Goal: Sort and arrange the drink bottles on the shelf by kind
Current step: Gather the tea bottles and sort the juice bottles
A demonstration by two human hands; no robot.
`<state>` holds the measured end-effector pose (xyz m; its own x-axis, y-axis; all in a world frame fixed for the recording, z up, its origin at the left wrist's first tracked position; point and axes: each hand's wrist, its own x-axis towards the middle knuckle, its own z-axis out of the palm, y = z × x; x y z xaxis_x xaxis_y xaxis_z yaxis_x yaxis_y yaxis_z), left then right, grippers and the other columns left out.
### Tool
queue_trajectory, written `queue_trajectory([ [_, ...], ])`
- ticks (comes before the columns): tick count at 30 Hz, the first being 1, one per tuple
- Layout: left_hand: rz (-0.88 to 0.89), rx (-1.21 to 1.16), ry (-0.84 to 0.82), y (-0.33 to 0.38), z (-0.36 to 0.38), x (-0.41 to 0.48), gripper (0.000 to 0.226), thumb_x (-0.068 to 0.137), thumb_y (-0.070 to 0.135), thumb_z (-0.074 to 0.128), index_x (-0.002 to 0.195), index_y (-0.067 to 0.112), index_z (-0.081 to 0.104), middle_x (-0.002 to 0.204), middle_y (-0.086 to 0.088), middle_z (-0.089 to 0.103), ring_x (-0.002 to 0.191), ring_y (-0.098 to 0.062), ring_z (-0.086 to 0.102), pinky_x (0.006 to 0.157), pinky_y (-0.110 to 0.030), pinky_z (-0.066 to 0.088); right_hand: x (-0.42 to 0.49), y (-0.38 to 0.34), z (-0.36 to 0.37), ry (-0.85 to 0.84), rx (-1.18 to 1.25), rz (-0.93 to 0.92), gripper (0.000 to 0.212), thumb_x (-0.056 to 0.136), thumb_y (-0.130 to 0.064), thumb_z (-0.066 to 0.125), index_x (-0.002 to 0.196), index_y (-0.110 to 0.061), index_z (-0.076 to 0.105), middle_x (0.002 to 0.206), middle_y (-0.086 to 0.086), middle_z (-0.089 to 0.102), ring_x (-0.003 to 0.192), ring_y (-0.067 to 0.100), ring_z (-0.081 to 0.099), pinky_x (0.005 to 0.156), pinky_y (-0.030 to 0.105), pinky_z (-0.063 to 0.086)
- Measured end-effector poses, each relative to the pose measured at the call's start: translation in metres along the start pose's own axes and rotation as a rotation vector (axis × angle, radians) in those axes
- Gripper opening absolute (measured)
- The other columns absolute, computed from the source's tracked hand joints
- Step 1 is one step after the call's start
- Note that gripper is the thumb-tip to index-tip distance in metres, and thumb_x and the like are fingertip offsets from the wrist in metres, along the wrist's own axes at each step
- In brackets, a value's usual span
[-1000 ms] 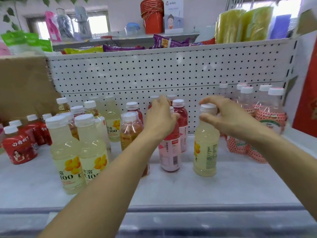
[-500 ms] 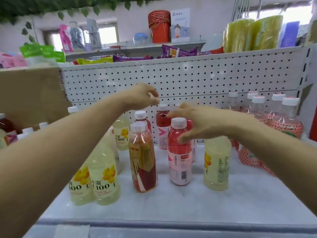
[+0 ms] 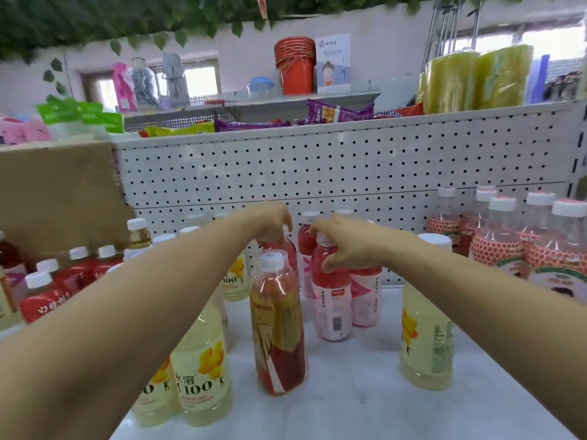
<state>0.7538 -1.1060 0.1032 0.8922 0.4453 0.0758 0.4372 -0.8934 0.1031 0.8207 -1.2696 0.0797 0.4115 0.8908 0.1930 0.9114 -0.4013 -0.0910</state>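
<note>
Two hands are reached across the white shelf (image 3: 349, 408) to the red drinks standing upright near the pegboard panel (image 3: 317, 173). The left hand (image 3: 273, 222) is set on top of a red bottle (image 3: 282, 252) directly behind the tea bottle (image 3: 279, 328). Its fingers (image 3: 286, 219) are curled down round the cap, which is hidden beneath them. The right hand (image 3: 352, 246) is held on the pink-labelled bottle (image 3: 332, 300) just beside it. Here the fingers (image 3: 320, 227) are hooked over the cap, and the thumb is pressed against the bottle's shoulder. A second pink-labelled bottle (image 3: 365, 296) is seen close behind. Pale yellow bottles (image 3: 200, 369) are grouped at the left, while one lone yellow bottle (image 3: 425, 338) is stood apart at the right.
</note>
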Motion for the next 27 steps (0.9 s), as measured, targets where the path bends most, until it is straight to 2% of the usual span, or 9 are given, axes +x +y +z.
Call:
queue_trajectory([
  [4, 0.058, 0.002, 0.021, 0.004, 0.002, 0.005, 0.048, 0.090, 0.015, 0.071, 0.136, 0.018, 0.057, 0.138, -0.011, 0.057, 0.112, -0.026, 0.060, 0.090, -0.033, 0.051, 0.012, -0.001, 0.011, 0.039, -0.035, 0.027, 0.054, 0.088, -0.026, 0.071, 0.135, -0.018, 0.045, 0.115, 0.004, 0.040, 0.099, 0.017, 0.038, 0.078, 0.029, 0.034],
  [7, 0.042, -0.087, -0.022, 0.005, 0.000, 0.001, 0.051, 0.095, 0.016, 0.065, 0.144, 0.018, 0.049, 0.141, -0.013, 0.054, 0.098, -0.023, 0.061, 0.090, -0.034, 0.055, 0.011, -0.002, 0.020, 0.077, -0.091, 0.043, 0.056, 0.091, -0.023, 0.066, 0.141, -0.021, 0.041, 0.128, 0.007, 0.041, 0.119, 0.024, 0.041, 0.084, 0.034, 0.041],
  [9, 0.023, -0.156, -0.044, 0.007, -0.002, -0.007, 0.056, 0.100, 0.029, 0.057, 0.151, 0.019, 0.038, 0.149, -0.012, 0.047, 0.111, -0.025, 0.059, 0.097, -0.037, 0.053, 0.005, -0.003, 0.025, 0.140, -0.177, 0.032, 0.060, 0.092, -0.016, 0.062, 0.145, -0.022, 0.035, 0.140, 0.008, 0.038, 0.130, 0.028, 0.036, 0.091, 0.041, 0.048],
  [12, 0.014, -0.255, 0.009, 0.012, -0.002, -0.032, 0.063, 0.100, 0.046, 0.050, 0.155, 0.021, 0.031, 0.156, -0.008, 0.039, 0.137, -0.027, 0.043, 0.110, -0.039, 0.037, -0.014, -0.009, 0.025, 0.299, -0.229, 0.013, 0.059, 0.095, -0.014, 0.056, 0.148, -0.023, 0.033, 0.155, 0.005, 0.029, 0.140, 0.024, 0.025, 0.105, 0.041, 0.038],
  [14, 0.029, -0.389, 0.137, 0.013, 0.006, -0.055, 0.063, 0.098, 0.052, 0.050, 0.153, 0.024, 0.034, 0.155, -0.003, 0.041, 0.136, -0.024, 0.044, 0.105, -0.038, 0.038, -0.033, -0.009, 0.024, 0.453, -0.231, -0.034, 0.057, 0.095, -0.021, 0.057, 0.148, -0.025, 0.038, 0.157, 0.004, 0.029, 0.144, 0.022, 0.020, 0.113, 0.041, 0.025],
  [16, 0.051, -0.560, 0.290, 0.012, 0.021, -0.077, 0.064, 0.096, 0.056, 0.053, 0.151, 0.029, 0.035, 0.154, 0.002, 0.041, 0.135, -0.019, 0.044, 0.106, -0.039, 0.040, -0.054, -0.003, 0.025, 0.668, -0.200, -0.058, 0.056, 0.091, -0.025, 0.064, 0.144, -0.023, 0.046, 0.153, 0.006, 0.038, 0.139, 0.024, 0.024, 0.115, 0.046, 0.021],
  [20, 0.033, -0.836, 0.536, 0.014, 0.066, -0.103, 0.080, 0.092, 0.052, 0.060, 0.155, 0.034, 0.014, 0.160, 0.006, 0.028, 0.141, -0.015, 0.035, 0.114, -0.045, 0.034, -0.094, 0.024, 0.043, 1.007, 0.189, 0.068, 0.075, 0.084, -0.038, 0.067, 0.150, -0.021, 0.034, 0.149, 0.005, 0.038, 0.137, 0.023, 0.035, 0.115, 0.046, 0.029],
  [24, -0.073, -1.074, 0.609, 0.019, 0.105, -0.118, 0.099, 0.081, 0.063, 0.059, 0.158, 0.032, 0.005, 0.155, 0.001, 0.035, 0.133, -0.014, 0.042, 0.108, -0.034, 0.034, -0.120, 0.040, 0.074, 0.800, 0.891, 0.363, 0.118, 0.066, -0.065, 0.078, 0.153, -0.043, 0.002, 0.162, -0.009, 0.015, 0.146, 0.015, 0.026, 0.117, 0.047, 0.027],
  [27, -0.106, -1.167, 0.562, 0.020, 0.131, -0.131, 0.100, 0.075, 0.069, 0.060, 0.155, 0.034, 0.014, 0.144, 0.008, 0.047, 0.128, -0.011, 0.047, 0.102, -0.033, 0.037, -0.128, 0.041, 0.097, 0.631, 1.027, 0.461, 0.129, 0.062, -0.060, 0.081, 0.157, -0.034, -0.003, 0.160, -0.007, 0.024, 0.142, 0.015, 0.033, 0.113, 0.042, 0.028],
])
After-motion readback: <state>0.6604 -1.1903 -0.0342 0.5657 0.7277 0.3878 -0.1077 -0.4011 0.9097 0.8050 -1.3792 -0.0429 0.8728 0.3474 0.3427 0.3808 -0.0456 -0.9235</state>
